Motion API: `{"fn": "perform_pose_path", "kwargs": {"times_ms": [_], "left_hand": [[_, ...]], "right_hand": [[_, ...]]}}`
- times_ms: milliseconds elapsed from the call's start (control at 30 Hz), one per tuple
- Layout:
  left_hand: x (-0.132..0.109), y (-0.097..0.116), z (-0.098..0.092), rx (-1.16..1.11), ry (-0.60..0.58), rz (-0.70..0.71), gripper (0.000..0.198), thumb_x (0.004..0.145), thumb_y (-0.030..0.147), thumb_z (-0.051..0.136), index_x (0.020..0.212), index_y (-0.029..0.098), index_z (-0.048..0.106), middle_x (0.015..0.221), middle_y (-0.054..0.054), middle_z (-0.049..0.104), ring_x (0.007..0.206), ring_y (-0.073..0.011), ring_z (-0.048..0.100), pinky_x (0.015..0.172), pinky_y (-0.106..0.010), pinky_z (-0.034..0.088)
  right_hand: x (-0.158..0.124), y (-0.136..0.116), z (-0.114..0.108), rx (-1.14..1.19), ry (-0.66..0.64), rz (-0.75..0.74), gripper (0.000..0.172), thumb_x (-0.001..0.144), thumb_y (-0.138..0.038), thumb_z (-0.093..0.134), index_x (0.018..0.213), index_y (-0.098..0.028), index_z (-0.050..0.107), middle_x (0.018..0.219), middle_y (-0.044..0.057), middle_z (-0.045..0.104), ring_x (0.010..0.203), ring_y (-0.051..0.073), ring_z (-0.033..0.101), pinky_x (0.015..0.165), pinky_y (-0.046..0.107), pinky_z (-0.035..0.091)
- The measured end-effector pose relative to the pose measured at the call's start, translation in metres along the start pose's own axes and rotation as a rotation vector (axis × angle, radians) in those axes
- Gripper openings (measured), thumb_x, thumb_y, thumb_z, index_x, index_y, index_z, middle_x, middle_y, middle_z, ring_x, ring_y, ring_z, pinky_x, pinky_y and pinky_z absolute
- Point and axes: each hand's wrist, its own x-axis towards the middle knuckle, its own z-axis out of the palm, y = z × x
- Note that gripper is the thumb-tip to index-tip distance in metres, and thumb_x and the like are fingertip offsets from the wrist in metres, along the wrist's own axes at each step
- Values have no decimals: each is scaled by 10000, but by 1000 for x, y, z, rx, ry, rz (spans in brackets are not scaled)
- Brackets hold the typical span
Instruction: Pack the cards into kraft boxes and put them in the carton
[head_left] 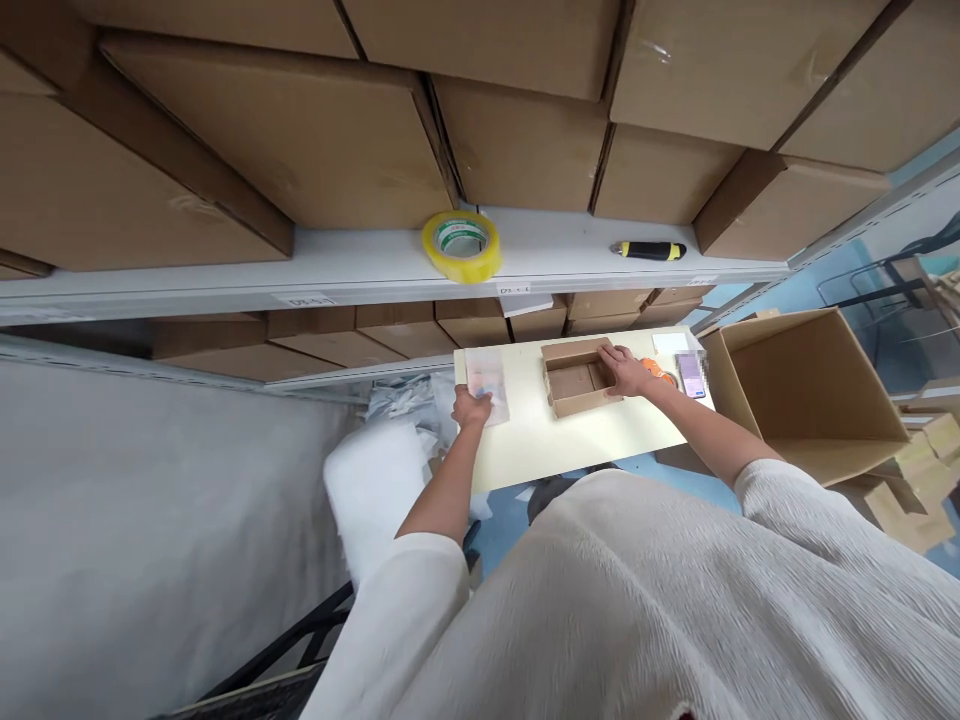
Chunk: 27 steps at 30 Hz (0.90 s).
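Note:
Under my left hand (pixel 471 407) is a clear plastic bag (pixel 487 370) with something pale pink in it, at the left end of the cream table (pixel 517 455). My left thumb lies over the bag and the fingers are closed at its left edge. An open, shallow cardboard box (pixel 581 408) sits at the middle of the table, with no contents visible in it. My right hand (pixel 624 371) grips its right wall, fingers over the rim. Just right of that hand is an orange tape roll (pixel 658 372), partly hidden by the wrist.
A phone (pixel 691 374) lies at the table's right end, beside a large open carton (pixel 817 390). Yellow tape (pixel 490 262) and a utility knife (pixel 654 251) rest on the shelf (pixel 555 235) ahead, before stacked cartons. White wrapping material (pixel 379 490) stands at the left.

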Motion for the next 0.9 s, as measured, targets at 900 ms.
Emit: {"fn": "perform_pose_path", "kwargs": {"times_ms": [900], "left_hand": [[-81, 148, 31, 531, -246, 770, 272, 913, 325, 745, 1148, 251, 629, 937, -38, 755, 1067, -336, 702, 1123, -465, 359]], "right_hand": [[-11, 14, 39, 530, 214, -26, 1425, 741, -291, 910, 1808, -221, -33, 1818, 199, 250, 1702, 385, 184, 1371, 559, 261]]}}
